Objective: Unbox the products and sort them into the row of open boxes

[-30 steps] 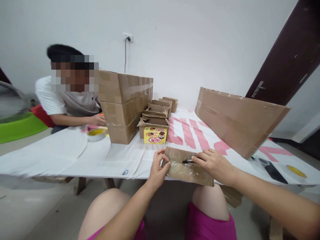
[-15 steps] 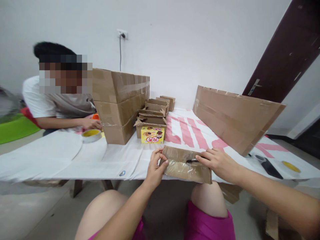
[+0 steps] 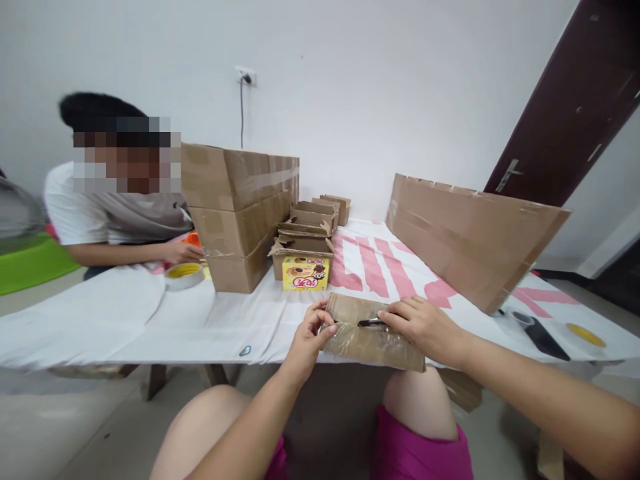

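Note:
A small cardboard box [image 3: 373,350] with clear tape along its seam is tilted at the table's near edge, above my lap. My left hand [image 3: 311,337] is closed on its left end, the thumb resting on the taped face. In my right hand [image 3: 423,327] is a small knife [image 3: 369,323], dark and slim, its tip at the taped seam; the grip is mostly hidden by my fingers. Just beyond the box stands a yellow printed carton [image 3: 305,275], in front of a row of open cardboard boxes [image 3: 304,247].
Stacked taped boxes [image 3: 240,217] rise at the left. A person [image 3: 125,213] leans on the table behind them, near a tape roll [image 3: 184,275]. On the right stand a large cardboard panel [image 3: 470,233], a black phone-like slab [image 3: 539,340] and a yellow-cored tape roll [image 3: 586,335].
The small knife and my right hand have moved left along the taped seam. My left hand keeps its grip on the cardboard box.

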Tool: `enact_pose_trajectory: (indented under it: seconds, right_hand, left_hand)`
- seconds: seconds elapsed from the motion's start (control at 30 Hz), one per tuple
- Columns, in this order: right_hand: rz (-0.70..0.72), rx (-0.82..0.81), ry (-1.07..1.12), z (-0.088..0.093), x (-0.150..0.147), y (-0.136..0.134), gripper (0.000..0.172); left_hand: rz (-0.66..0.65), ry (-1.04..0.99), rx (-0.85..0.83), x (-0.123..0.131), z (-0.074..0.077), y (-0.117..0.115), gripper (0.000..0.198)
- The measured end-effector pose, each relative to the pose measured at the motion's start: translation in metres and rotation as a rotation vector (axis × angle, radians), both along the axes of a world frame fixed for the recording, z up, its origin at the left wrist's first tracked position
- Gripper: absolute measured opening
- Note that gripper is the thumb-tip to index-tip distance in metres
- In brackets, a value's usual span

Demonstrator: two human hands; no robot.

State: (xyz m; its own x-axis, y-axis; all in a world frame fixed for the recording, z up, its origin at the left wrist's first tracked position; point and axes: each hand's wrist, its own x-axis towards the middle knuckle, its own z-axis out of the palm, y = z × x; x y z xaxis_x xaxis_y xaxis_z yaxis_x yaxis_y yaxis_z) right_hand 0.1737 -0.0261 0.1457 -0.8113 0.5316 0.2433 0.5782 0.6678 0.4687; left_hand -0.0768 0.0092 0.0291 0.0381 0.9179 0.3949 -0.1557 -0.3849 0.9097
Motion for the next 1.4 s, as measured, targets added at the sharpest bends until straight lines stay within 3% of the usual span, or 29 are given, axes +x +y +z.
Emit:
enact_pose_trajectory:
  seconds: [0.2,0.37,0.63,0.8,0.97,1.17,1.27,1.4]
  right_hand:
    - [-0.007,-0.016,-0.12,0.012,-0.006,-0.006,0.027]
    - [-0.051,-0.088,-0.193,0.015,0.007,-0.018,0.021]
    - [-0.125,-0.092,0.037,0.01,0.051,-0.027,0.032]
    - [-0.175,-0.021,0.356,-0.016,0.076,-0.019,0.033]
    - [-0.349,-0.048,0.508,-0.054,0.105,-0.002,0.035]
    - [-0.687,-0.32,0.371,-0.105,0.127,0.017,0.039]
    - [-0.747,-0.412,0.285,-0.125,0.129,0.021,0.041]
    - [-0.764,-0.411,0.287,-0.14,0.128,0.022,0.041]
  left_hand:
    - [0.047,-0.008,-0.019,0.003,-0.002,0.001,0.018]
    - [0.041,-0.077,-0.041,0.005,0.001,0.001,0.021]
    - [0.036,-0.075,-0.032,0.006,0.003,0.0,0.023]
    - [0.046,-0.087,-0.039,0.008,0.002,-0.003,0.025]
    - [0.031,-0.09,-0.04,0.008,0.003,-0.005,0.026]
    - [0.025,-0.109,-0.052,0.009,0.006,-0.006,0.025]
    - [0.028,-0.103,-0.048,0.009,0.005,-0.007,0.024]
    - [0.034,-0.072,-0.044,0.009,-0.001,-0.007,0.023]
